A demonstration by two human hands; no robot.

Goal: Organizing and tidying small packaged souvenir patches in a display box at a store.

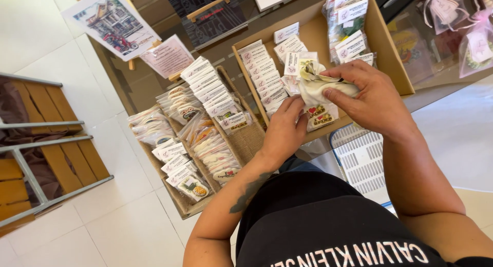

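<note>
Right hand (371,95): gripping a small clear packet (314,82) with a white cloth item inside, fingers pinching its top and near edge.
Left hand (285,131): reaching up beneath the packet, fingertips touching its lower edge; whether it is actually gripping, I cannot tell.
Packet: hovering just above the near end of the cardboard box (395,66).
Cardboard box: holding rows of white-labelled packets standing on edge.
Woven tray (251,138): sitting left of the box, carrying more packets.
White plastic basket (362,159): lying below the box.
</note>
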